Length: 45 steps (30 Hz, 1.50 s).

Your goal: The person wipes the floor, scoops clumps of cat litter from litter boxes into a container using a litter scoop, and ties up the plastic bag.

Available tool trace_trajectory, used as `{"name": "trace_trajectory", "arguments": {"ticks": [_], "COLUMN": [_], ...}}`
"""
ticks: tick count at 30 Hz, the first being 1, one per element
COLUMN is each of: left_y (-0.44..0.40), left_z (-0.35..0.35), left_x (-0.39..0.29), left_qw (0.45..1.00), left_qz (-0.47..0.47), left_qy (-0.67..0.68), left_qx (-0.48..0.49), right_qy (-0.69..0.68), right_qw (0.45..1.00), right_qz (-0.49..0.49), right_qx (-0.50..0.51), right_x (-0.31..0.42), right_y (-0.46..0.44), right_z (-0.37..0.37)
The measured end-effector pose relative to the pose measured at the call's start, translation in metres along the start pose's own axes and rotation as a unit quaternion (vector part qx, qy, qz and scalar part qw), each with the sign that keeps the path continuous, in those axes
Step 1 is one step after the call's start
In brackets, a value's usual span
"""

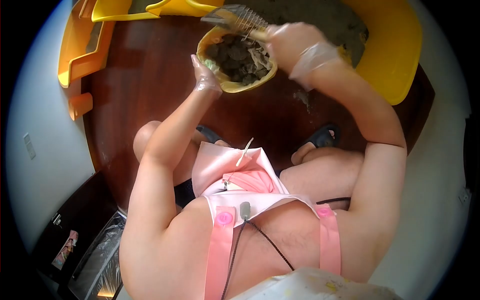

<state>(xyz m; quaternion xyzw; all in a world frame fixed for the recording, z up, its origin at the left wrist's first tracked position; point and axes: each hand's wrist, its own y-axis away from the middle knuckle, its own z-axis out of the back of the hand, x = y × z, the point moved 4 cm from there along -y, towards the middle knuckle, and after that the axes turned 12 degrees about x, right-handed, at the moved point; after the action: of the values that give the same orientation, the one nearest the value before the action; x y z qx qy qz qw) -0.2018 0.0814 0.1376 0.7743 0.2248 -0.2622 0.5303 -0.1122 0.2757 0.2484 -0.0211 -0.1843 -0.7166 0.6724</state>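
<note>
A round bin with a yellow rim (243, 90) holds dark grey clumps (242, 57). My left hand (205, 75), in a clear plastic glove, is at the bin's left side with its fingers against the rim. My right hand (295, 45), also gloved, is closed on the handle of a slotted scoop (245, 21). The scoop's wire-like head is above the far edge of the bin and looks blurred. Whether anything lies in the scoop I cannot tell.
A large yellow tray (400, 60) with grey litter stands at the right, another yellow-edged one (185, 9) at the far side. Orange plastic pieces (82, 65) line the left wall. My slippered feet are on the reddish-brown floor (135, 75).
</note>
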Motion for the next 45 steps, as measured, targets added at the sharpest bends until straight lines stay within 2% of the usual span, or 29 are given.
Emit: {"name": "trace_trajectory", "arguments": {"ticks": [2,3,5,7,8,10,11,12,17,19,22,24,26,28,29,32,33,34,36,39,42,43,45], "left_y": [-0.004,-0.008,-0.018,-0.02,-0.016,-0.012,-0.013,0.0,-0.03,-0.017,-0.034,-0.048,-0.064,-0.043,-0.039,-0.053,-0.06,-0.043,-0.04,-0.065,-0.081,-0.066,-0.032], "left_z": [0.007,0.008,0.013,0.011,0.009,0.006,0.008,-0.008,0.02,0.009,0.026,0.043,0.056,0.033,0.028,0.05,0.055,0.037,0.036,0.081,0.117,0.099,0.082], "left_x": [0.003,0.004,0.009,0.012,0.011,0.01,0.009,0.003,0.014,0.009,0.016,0.024,0.03,0.023,0.02,0.03,0.029,0.021,0.022,0.027,0.028,0.019,-0.001], "left_qw": [1.0,0.999,0.999,0.997,0.998,0.998,1.0,1.0,1.0,0.999,0.999,0.997,0.998,0.998,0.998,0.996,0.996,0.997,0.996,0.99,0.995,0.989,0.985], "left_qz": [-0.006,-0.01,-0.016,-0.022,-0.011,0.026,0.021,-0.011,-0.023,-0.015,-0.019,-0.033,-0.027,-0.005,-0.014,-0.027,-0.046,-0.035,-0.019,-0.022,0.014,0.036,0.123], "left_qy": [-0.021,-0.032,0.028,0.064,0.06,0.052,-0.01,-0.007,-0.002,-0.016,-0.013,-0.019,0.015,0.045,0.014,-0.019,-0.047,-0.04,-0.047,-0.079,-0.03,-0.003,-0.066], "left_qx": [-0.015,-0.019,0.018,0.045,0.011,-0.037,-0.017,-0.023,-0.006,-0.037,-0.046,-0.064,-0.048,-0.037,-0.065,-0.077,-0.065,-0.057,-0.072,-0.113,0.095,0.145,0.097], "right_qy": [-0.024,-0.029,-0.058,-0.089,-0.09,-0.047,-0.023,0.006,-0.146,-0.182,-0.215,-0.27,-0.316,-0.358,-0.301,-0.312,-0.284,-0.255,-0.253,-0.262,-0.234,-0.206,-0.246], "right_qw": [0.996,0.997,0.996,0.989,0.986,0.97,0.955,0.937,0.893,0.877,0.876,0.907,0.911,0.884,0.902,0.887,0.919,0.925,0.92,0.926,0.941,0.952,0.946], "right_qz": [-0.01,0.005,-0.025,-0.085,-0.1,-0.174,-0.212,-0.246,-0.257,-0.247,-0.231,-0.131,-0.136,-0.246,-0.238,-0.302,-0.251,-0.25,-0.264,-0.237,-0.22,-0.214,-0.207], "right_qx": [0.088,0.069,0.061,0.086,0.101,0.165,0.206,0.25,0.338,0.37,0.365,0.294,0.228,0.173,0.197,0.156,0.106,0.128,0.142,0.136,0.107,0.077,0.041], "right_x": [-0.03,-0.049,-0.081,-0.119,-0.14,-0.203,-0.238,-0.273,-0.276,-0.275,-0.272,-0.261,-0.253,-0.242,-0.245,-0.221,-0.227,-0.225,-0.214,-0.212,-0.208,-0.208,-0.2], "right_y": [-0.005,-0.005,0.0,0.001,0.006,-0.01,-0.021,-0.029,-0.038,-0.049,-0.068,-0.078,-0.095,-0.114,-0.123,-0.133,-0.138,-0.137,-0.127,-0.131,-0.134,-0.139,-0.15], "right_z": [0.029,0.042,0.073,0.082,0.084,0.034,-0.003,-0.046,-0.126,-0.145,-0.146,-0.16,-0.19,-0.221,-0.218,-0.229,-0.247,-0.242,-0.228,-0.235,-0.23,-0.229,-0.216]}}
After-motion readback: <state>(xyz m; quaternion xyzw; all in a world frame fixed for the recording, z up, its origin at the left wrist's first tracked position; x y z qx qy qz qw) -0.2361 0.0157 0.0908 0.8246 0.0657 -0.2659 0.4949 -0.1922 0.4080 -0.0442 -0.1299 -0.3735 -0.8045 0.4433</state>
